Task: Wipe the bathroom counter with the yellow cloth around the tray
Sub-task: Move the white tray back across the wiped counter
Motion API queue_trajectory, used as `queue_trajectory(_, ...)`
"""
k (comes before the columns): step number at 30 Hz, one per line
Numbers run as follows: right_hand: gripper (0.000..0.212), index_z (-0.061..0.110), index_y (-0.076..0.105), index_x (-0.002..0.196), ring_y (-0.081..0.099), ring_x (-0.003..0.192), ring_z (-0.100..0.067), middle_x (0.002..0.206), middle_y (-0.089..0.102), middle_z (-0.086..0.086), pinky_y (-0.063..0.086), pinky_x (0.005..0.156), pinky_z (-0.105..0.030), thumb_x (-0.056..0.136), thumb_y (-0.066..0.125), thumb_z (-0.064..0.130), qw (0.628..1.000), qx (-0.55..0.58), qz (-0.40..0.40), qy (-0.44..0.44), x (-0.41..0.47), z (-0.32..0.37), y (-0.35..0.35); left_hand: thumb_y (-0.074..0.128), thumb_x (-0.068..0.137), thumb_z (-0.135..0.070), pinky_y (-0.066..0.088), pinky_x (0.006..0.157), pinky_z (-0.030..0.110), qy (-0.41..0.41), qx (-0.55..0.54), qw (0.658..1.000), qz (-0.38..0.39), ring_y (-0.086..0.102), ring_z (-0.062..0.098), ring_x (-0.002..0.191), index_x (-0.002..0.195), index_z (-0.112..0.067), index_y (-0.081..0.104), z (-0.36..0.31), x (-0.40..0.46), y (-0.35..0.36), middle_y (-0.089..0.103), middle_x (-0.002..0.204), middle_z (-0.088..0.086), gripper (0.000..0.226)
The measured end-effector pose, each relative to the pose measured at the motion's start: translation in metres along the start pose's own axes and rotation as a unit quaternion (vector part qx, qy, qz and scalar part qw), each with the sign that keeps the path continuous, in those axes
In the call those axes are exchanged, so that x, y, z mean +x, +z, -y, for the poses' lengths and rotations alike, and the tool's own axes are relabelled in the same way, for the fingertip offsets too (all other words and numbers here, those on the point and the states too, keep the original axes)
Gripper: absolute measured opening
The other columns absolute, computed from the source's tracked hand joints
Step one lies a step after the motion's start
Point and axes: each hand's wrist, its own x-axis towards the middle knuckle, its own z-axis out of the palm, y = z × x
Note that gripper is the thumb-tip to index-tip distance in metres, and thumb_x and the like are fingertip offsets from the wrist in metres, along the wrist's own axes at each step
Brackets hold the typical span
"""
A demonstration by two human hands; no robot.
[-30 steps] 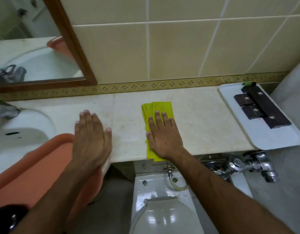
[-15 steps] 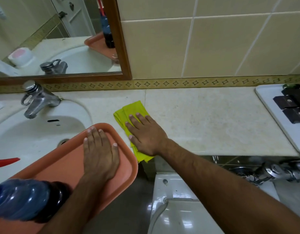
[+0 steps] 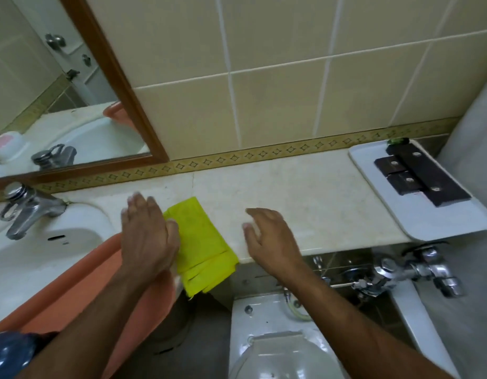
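Folded yellow cloth [image 3: 202, 242], soft and light, overhanging the tabletop [image 3: 305, 203] edge beside the orange tray [image 3: 80, 291]; left hand [image 3: 148, 236] touches its edge, right hand [image 3: 272, 239] hovers, fingers open; best pressed flat mid-fold.

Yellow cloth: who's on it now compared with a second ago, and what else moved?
The right hand has lifted off the yellow cloth and now sits beside it, open. The left hand has left the orange tray and now touches the cloth's left edge. The cloth still overhangs the counter edge; the white tray has not moved.
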Motion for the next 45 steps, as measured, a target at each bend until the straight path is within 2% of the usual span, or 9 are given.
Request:
queue_trajectory(3,0.026,0.011,0.070,0.111,0.064,0.093,-0.022,0.105,0.071,-0.006,0.049,0.078,-0.030,0.093,0.061,0.027,0.971,0.015,-0.178,0.160,-0.020,-0.041,-0.060,0.028,0.094,-0.037,0.014,0.120,0.049,0.079,-0.015,0.997,0.000,0.021,0.041,0.144,0.146,0.008,0.023,-0.094,0.027,0.011,0.022,0.154,0.031,0.069)
queue_trajectory(7,0.021,0.014,0.065,0.080,0.062,0.072,-0.025,0.070,0.064,0.004,0.036,0.058,-0.024,0.089,0.065,0.033,0.842,0.079,-0.357,0.396,-0.040,-0.115,-0.142,0.027,0.097,-0.046,0.045,0.092,0.046,0.139,-0.072,0.988,0.016,0.054,0.040,0.112,0.139,0.003,0.038,-0.228,0.051,0.037,0.056,0.128,0.024,0.065)
queue_trajectory(10,0.044,0.019,0.053,0.050,0.053,0.049,-0.020,0.048,0.051,0.008,0.036,0.050,-0.026,0.088,0.065,0.037,0.783,0.092,-0.364,0.496,-0.057,-0.166,-0.180,0.031,0.096,-0.041,0.047,0.079,0.043,0.158,-0.096,0.982,0.026,0.056,0.039,0.099,0.112,-0.002,0.056,-0.317,0.071,0.058,0.062,0.109,0.022,0.049)
queue_trajectory(15,0.037,0.006,0.068,0.062,0.063,0.034,-0.020,0.044,0.068,-0.006,0.060,0.051,-0.041,0.083,0.069,0.037,0.740,0.198,-0.318,0.558,-0.060,-0.214,-0.206,0.039,0.096,-0.031,0.045,0.080,0.040,0.100,-0.155,0.980,0.071,0.056,0.040,0.110,0.108,-0.003,0.062,-0.417,0.122,0.084,0.062,0.116,0.020,0.038)
queue_trajectory(20,0.033,0.005,0.067,0.058,0.065,0.041,-0.024,0.046,0.067,-0.006,0.057,0.049,-0.034,0.083,0.063,0.026,0.781,0.113,-0.294,0.539,-0.053,-0.227,-0.203,0.053,0.087,-0.015,0.051,0.081,0.039,0.070,-0.169,0.980,0.083,0.062,0.036,0.106,0.101,-0.002,0.069,-0.448,0.157,0.103,0.068,0.111,0.017,0.025)
queue_trajectory(24,0.029,0.002,0.063,0.058,0.049,0.044,-0.016,0.052,0.060,-0.007,0.031,0.045,-0.020,0.082,0.063,0.019,0.801,0.014,-0.288,0.526,-0.051,-0.222,-0.207,0.052,0.075,-0.003,0.052,0.079,0.037,0.053,-0.180,0.979,0.080,0.065,0.037,0.099,0.090,-0.002,0.070,-0.449,0.172,0.102,0.071,0.103,0.018,0.023)
queue_trajectory(28,0.030,-0.003,0.067,0.060,0.061,0.055,-0.033,0.058,0.066,-0.019,0.043,0.055,-0.031,0.082,0.063,0.017,0.806,-0.004,-0.301,0.510,-0.053,-0.220,-0.229,0.053,0.068,-0.005,0.044,0.065,0.028,0.045,-0.244,0.967,0.061,0.067,0.035,0.084,0.069,-0.010,0.068,-0.433,0.160,0.090,0.072,0.083,0.013,0.015)
queue_trajectory(37,0.037,0.005,0.055,0.047,0.051,0.048,-0.026,0.047,0.055,-0.006,0.034,0.052,-0.028,0.080,0.066,0.015,0.899,-0.093,-0.149,0.402,-0.014,-0.188,-0.244,0.061,0.074,-0.019,0.042,0.062,0.025,-0.130,-0.298,0.946,-0.012,0.061,0.024,0.068,0.077,-0.010,0.074,-0.274,0.088,0.051,0.072,0.076,0.004,0.016)
queue_trajectory(45,0.017,0.009,0.059,0.073,0.057,0.072,-0.027,0.085,0.069,-0.012,0.039,0.062,-0.028,0.086,0.058,0.020,0.937,-0.184,-0.022,0.295,0.094,-0.152,-0.142,0.068,0.075,-0.026,0.048,0.063,0.031,-0.222,-0.218,0.950,0.022,0.064,0.034,0.077,0.076,-0.004,0.072,-0.134,0.055,0.054,0.072,0.084,0.015,0.022)
